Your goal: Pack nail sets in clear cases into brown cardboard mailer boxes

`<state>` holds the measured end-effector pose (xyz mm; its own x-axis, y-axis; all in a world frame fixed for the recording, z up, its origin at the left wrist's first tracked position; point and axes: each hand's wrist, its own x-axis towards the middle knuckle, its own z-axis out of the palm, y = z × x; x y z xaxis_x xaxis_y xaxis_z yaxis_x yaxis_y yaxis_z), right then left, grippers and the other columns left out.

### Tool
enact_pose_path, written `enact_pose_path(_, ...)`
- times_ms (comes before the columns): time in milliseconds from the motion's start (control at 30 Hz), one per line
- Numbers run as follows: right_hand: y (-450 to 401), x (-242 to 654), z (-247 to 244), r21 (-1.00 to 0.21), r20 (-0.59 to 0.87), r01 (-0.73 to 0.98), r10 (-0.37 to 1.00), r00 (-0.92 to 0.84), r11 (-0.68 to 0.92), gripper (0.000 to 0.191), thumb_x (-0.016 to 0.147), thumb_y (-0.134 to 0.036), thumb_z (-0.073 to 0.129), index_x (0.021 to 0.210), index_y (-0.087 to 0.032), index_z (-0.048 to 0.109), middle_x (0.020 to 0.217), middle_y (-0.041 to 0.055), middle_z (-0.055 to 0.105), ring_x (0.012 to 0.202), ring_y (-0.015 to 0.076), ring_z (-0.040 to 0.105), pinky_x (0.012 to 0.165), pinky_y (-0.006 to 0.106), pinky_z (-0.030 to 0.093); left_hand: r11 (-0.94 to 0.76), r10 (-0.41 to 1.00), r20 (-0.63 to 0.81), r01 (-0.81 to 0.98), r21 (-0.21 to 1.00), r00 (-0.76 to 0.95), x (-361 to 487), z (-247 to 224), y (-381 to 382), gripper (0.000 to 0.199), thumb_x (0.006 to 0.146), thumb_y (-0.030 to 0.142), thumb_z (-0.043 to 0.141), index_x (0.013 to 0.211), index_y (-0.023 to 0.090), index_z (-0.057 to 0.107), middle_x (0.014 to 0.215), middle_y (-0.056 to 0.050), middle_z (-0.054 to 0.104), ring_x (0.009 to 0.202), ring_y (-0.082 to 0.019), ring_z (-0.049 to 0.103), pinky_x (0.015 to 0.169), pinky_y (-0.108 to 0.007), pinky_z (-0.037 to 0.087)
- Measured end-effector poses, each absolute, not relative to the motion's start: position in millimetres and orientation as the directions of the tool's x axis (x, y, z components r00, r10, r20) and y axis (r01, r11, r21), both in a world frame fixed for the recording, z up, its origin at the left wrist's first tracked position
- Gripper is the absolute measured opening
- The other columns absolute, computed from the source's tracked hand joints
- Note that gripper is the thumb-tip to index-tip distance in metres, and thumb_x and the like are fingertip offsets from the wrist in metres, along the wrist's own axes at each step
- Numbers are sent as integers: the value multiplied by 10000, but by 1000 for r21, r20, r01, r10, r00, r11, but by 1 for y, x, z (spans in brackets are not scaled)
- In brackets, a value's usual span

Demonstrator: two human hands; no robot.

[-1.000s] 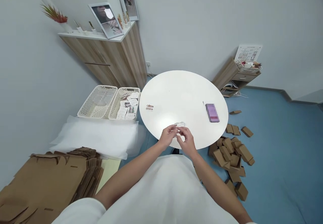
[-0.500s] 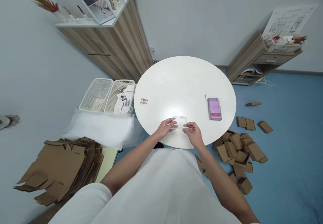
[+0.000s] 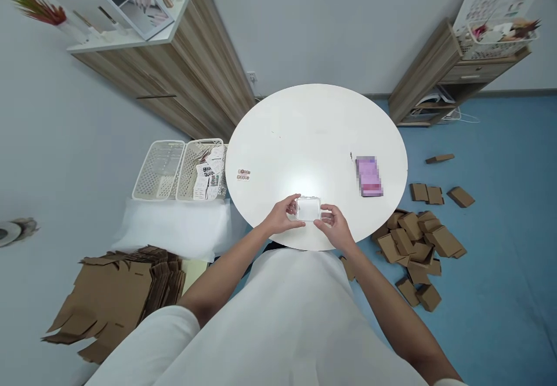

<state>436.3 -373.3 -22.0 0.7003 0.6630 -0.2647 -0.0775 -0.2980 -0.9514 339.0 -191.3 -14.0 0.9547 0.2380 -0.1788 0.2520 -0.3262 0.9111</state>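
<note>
A small clear plastic box is held level over the near edge of the white oval table. My left hand grips its left side, thumb along the near edge and fingers at the far left corner. On the opposite side, my right hand has thumb and fingers around the right edge. Whether anything lies inside the box I cannot tell. To the left on the table lies a small set of reddish nail tips. Toward the right is a purple pack, its surface blurred out.
Two white baskets stand left of the table, one holding printed cards. Below them are white sheets and stacked flat cardboard. Folded brown boxes are heaped on the blue floor at right. Wooden cabinets stand behind.
The clear box has turned flatter toward me, and both hands have shifted their hold, thumbs now along its near edge. The whole view has moved slightly.
</note>
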Motion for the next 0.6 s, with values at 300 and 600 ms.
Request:
enact_pose_path(300, -375, 459, -10, -814, -9, 526, 910, 416, -248, 488, 703, -302, 601, 1157, -247, 432, 1380, 96, 279, 1220, 259, 358, 894, 442, 420, -144, 183, -257, 285, 948, 949, 340, -18, -197, 795, 613, 315, 719, 1300, 274, 321, 768, 27, 475, 661, -82, 460, 665, -254, 407)
enact_pose_path(600, -367, 457, -13, -799, 63, 573, 923, 381, -182, 392, 698, -241, 581, 1072, -206, 470, 1344, 128, 322, 1183, 255, 412, 841, 410, 461, -54, 224, -276, 295, 954, 935, 327, -21, -202, 910, 632, 288, 707, 1365, 286, 169, 765, 35, 476, 637, -75, 487, 686, -276, 412)
